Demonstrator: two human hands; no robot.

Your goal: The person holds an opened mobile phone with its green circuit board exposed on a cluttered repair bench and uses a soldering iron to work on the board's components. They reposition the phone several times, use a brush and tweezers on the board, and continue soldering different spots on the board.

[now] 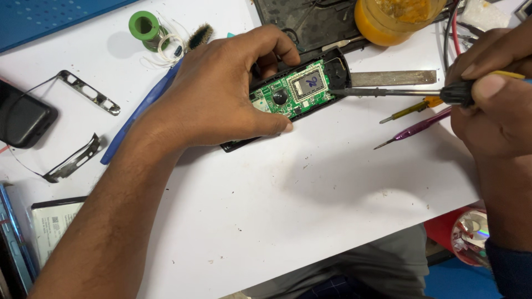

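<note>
Left hand [221,88], opened phone [293,91], green board

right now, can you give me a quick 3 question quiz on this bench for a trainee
1. True or false: the left hand presses the opened phone against the white table.
2. Which tool does the right hand hold to the green circuit board? A) the screwdriver with the black grip B) the purple tool C) the blue pry tool
3. Fill in: the green spool lies toward the table's far ____ corner.

Key
1. True
2. A; its tip meets the board's right end, while the purple tool lies loose on the table.
3. left
</note>
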